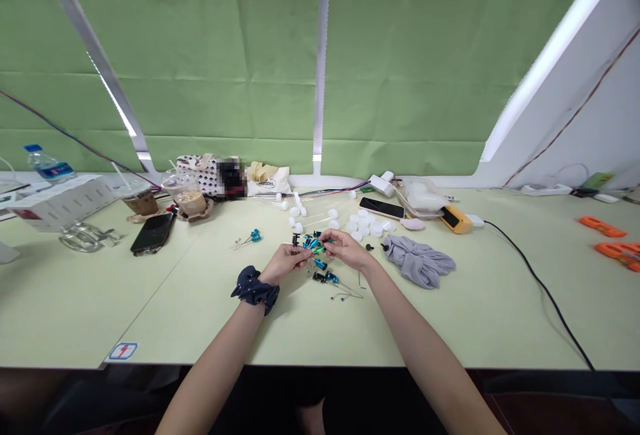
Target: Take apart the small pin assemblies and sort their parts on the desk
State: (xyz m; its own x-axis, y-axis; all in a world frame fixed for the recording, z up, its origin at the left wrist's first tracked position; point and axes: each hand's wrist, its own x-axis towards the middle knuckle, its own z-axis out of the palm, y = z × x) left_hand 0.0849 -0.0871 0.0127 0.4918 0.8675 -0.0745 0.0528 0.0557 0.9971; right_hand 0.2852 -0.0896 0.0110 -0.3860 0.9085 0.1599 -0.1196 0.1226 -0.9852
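Observation:
My left hand is closed in a pinch over the middle of the table; what it grips is too small to make out. Opposite it, my right hand pinches at a small bright green part. Around my fingertips lie several blue and black metal fittings, partly hidden by the hands. Just below, a black and blue pair of fittings with thin bent metal rods rests on the table. Off to the left is another blue fitting with thin wires.
White round caps cluster behind my right hand, near a phone. To the right lie a grey cloth and a yellow multimeter. Leftward are a dark phone, drink cups and a white box. Orange tools lie far right.

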